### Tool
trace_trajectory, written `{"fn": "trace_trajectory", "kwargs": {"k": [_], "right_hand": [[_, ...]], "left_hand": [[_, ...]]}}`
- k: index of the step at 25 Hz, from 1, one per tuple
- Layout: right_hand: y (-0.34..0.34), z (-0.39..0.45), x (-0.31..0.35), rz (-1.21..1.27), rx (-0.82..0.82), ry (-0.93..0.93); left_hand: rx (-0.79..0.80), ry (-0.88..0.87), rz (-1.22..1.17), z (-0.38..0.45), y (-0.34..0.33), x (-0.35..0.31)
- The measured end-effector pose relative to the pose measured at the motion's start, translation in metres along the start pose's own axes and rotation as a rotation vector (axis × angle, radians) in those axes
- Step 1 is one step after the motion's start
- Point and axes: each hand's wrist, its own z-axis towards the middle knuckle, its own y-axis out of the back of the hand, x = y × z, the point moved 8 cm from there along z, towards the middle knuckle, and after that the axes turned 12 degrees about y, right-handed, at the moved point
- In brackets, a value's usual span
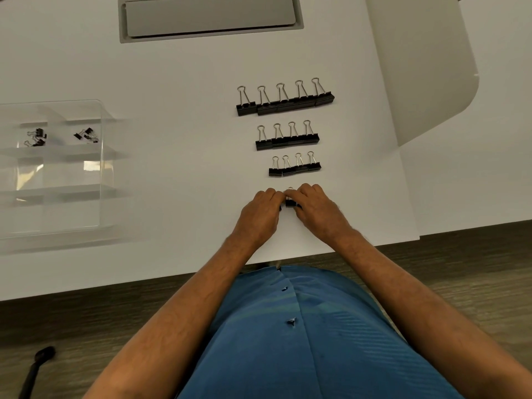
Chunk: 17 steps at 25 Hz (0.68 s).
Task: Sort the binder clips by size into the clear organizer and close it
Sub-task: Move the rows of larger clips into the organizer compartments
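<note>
From my feed I look down on a white tabletop (172, 96) with a matte, evenly lit surface and soft shadows. Set into its far side is a grey rectangular cable hatch (210, 17) with a paler lid and a dark slot along its near edge. At the upper right a curved cream-white panel (426, 67) rises from the tabletop, rounded at its corner. Below the tabletop's near edge I see wood-grain floor (86, 326) in grey-brown tones. A black object (37, 367) lies on it at lower left; I cannot tell what it is.
</note>
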Motion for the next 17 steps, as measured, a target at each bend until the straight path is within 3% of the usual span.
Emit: {"fn": "trace_trajectory", "kwargs": {"k": [5,14,17], "right_hand": [[-0.004,-0.001,-0.001,0.015,-0.002,-0.019],[0.000,0.009,0.006,-0.001,0.180,-0.033],[0.000,0.009,0.010,-0.029,0.173,-0.061]], "left_hand": [[0.033,0.004,0.011,0.001,-0.002,0.004],[0.015,0.005,0.065,-0.002,0.003,0.005],[0.010,0.008,0.083,-0.003,0.006,0.005]]}}
